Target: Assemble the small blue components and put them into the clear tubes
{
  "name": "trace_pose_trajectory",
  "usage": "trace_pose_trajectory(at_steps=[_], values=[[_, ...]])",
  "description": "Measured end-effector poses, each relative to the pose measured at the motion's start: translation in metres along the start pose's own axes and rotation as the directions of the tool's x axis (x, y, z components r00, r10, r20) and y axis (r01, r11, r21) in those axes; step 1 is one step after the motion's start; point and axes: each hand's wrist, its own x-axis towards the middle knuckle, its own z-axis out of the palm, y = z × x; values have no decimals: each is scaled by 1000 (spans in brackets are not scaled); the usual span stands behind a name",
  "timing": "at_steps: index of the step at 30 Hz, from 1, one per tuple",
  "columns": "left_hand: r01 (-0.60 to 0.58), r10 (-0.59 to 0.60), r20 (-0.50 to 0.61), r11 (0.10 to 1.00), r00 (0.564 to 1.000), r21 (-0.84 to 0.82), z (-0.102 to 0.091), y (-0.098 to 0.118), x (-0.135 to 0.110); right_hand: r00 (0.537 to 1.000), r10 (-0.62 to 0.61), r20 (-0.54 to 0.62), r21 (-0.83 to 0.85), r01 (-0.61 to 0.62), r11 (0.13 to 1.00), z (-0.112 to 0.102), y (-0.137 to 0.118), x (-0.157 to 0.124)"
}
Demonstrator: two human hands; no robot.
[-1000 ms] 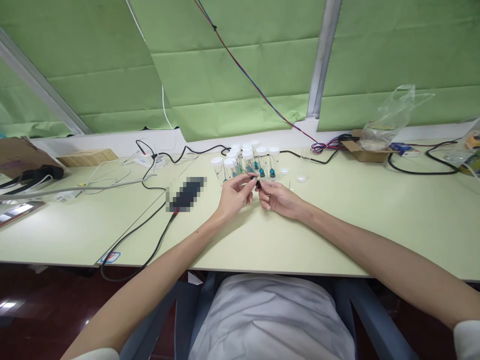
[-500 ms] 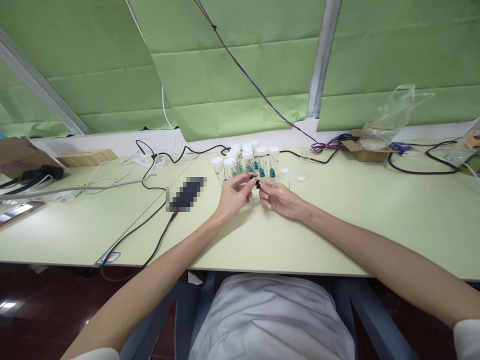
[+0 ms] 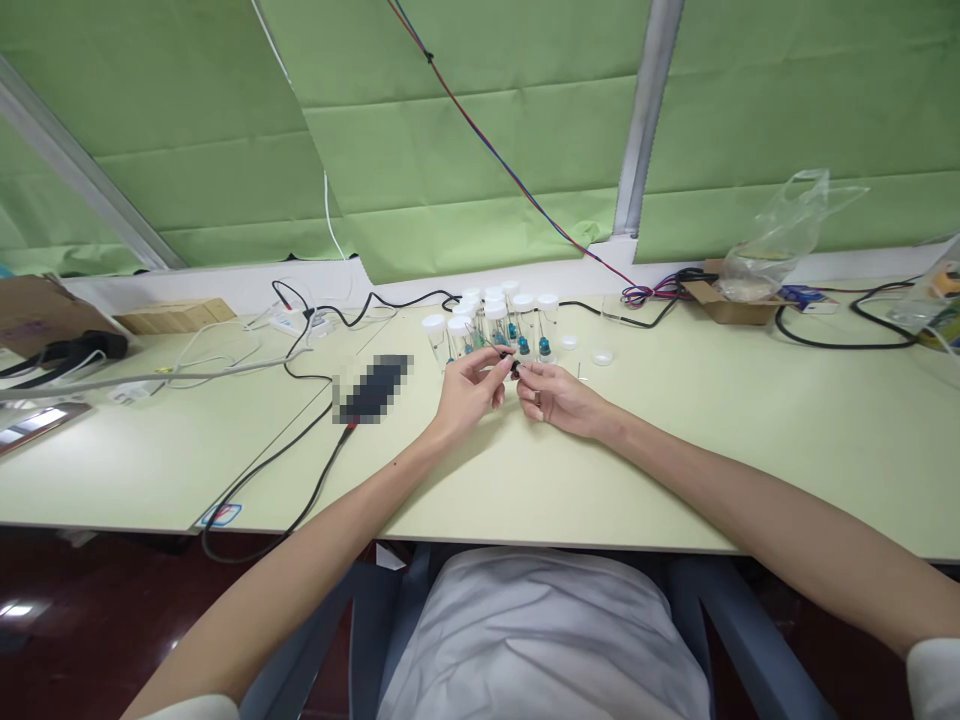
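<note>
Between my two hands is a small black part [image 3: 514, 367], too small to name more exactly. The fingertips of my left hand [image 3: 472, 388] pinch it from the left. From the other side, the thumb and fingers of my right hand [image 3: 559, 398] close on it. Just beyond my fingers stand several clear vials [image 3: 547, 325] with white caps, and teal pieces with thin dark stems show inside. Two loose white caps, one of them this cap [image 3: 602, 357], lie to the right of the vials. A thin L-shaped metal piece [image 3: 580, 373] rests beyond my right hand.
A blurred-out dark device [image 3: 373, 388] with a black cable lies to the left. Farther left are a power strip [image 3: 296, 318], loose cables and a cardboard box [image 3: 52, 310]. At the back right, an open carton [image 3: 731, 302] holds a clear plastic bag [image 3: 780, 235].
My right fingers have shifted very slightly around the black part. Otherwise both hands and the vials stay where they were.
</note>
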Motion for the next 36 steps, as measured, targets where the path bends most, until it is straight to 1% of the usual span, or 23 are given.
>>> trace_pose_trajectory(at_steps=[3,6,10,14,18,22,25,29,32,36], values=[[6,-6,6,1000,1000,-5,0,1,0,1000,28,-7,-6,-29,1000,0,2,2],[5,-5,4,1000,1000,-7,1,1,0,997,55,-51,-15,-55,998,0,4,4],[-3,3,-6,1000,1000,7,0,-2,0,996,21,-84,-9,-21,1000,0,2,3],[-11,11,-8,1000,1000,15,-1,-3,1,998,-18,-60,-10,17,1000,0,-1,0],[-13,13,-5,1000,1000,9,-1,-2,0,1000,-10,-27,-34,9,999,-1,0,1],[-6,6,1,1000,1000,-1,0,-1,0,998,32,-62,-100,-38,994,-2,5,4],[-4,4,-8,1000,1000,2,0,-2,1,996,7,-93,-98,-16,995,-2,5,4],[-7,8,-6,1000,1000,6,-1,-3,1,996,-18,-83,-58,13,998,0,1,1],[-12,12,-4,1000,1000,10,-1,-2,1,998,-13,-65,-41,10,999,0,-1,0],[-7,7,2,1000,1000,3,0,-1,0,998,12,-54,-64,-15,998,-1,2,1]])
